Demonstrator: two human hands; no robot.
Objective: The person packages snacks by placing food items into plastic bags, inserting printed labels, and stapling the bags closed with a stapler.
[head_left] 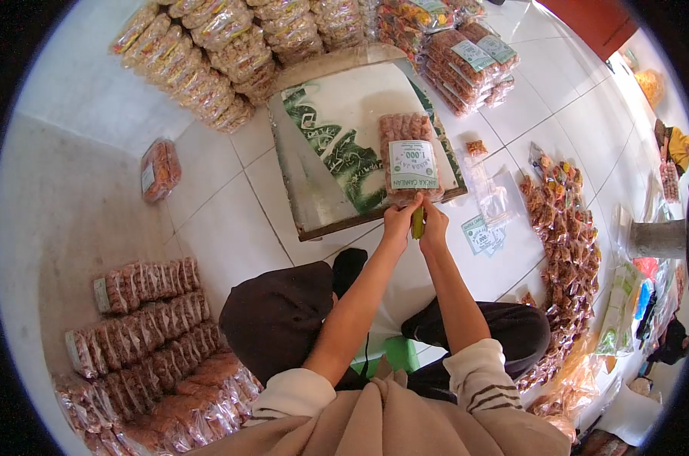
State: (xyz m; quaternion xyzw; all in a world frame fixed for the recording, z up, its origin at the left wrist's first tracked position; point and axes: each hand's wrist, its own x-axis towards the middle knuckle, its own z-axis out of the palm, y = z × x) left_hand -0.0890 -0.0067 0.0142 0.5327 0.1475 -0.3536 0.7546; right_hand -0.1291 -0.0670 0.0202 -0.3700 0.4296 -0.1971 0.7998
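A clear plastic pack of reddish-brown snacks (410,156) with a white and green label lies on a low board (337,152) with a green and white printed top. At the pack's near end, my left hand (398,226) and my right hand (433,224) meet, fingers closed. Between them a small yellow-green object (418,223) shows, pressed against my right hand's fingers. My left hand's fingertips are at the pack's edge; what they pinch is too small to make out.
Loose labels (483,234) and clear bags (500,197) lie right of the board. Snack packs are stacked behind (470,64), at back left (185,68) and lower left (147,319). Small packets (568,251) pile up at right. A green stool (396,356) is below me.
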